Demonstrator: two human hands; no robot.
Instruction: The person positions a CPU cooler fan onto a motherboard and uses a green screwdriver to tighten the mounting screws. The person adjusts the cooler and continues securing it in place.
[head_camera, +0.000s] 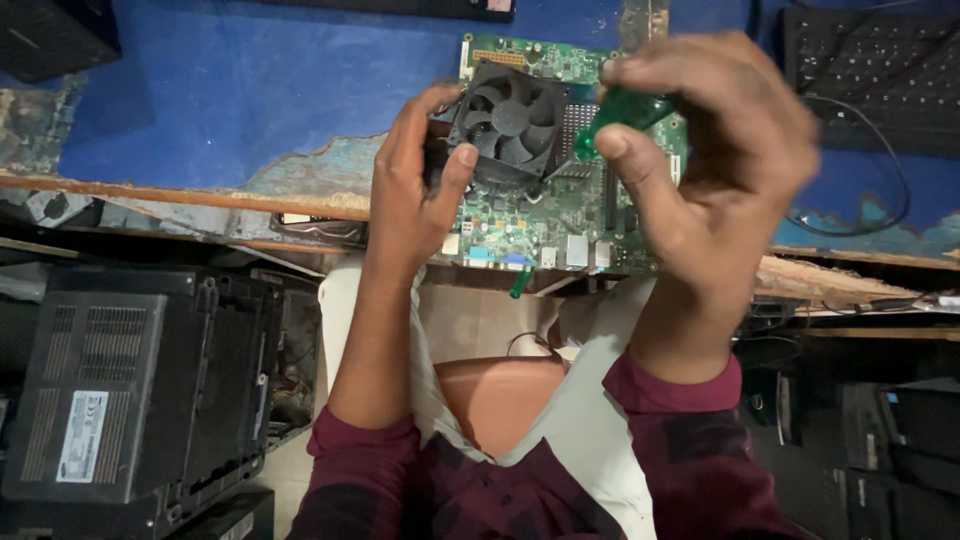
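Holding Board and Driver at the Counter Edge

Head view: left hand (415, 190) clasps the black cooler fan (508, 118) on the green circuit board (540, 215), which lies on the blue counter (250, 90). Right hand (715, 165), just right of the fan, is clenched on a green-handled screwdriver (618, 112), its long axis slanting down-left toward the fan.

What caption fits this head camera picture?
Left hand steadies black square cooling fan on green circuit board; right hand holds green-handled screwdriver.
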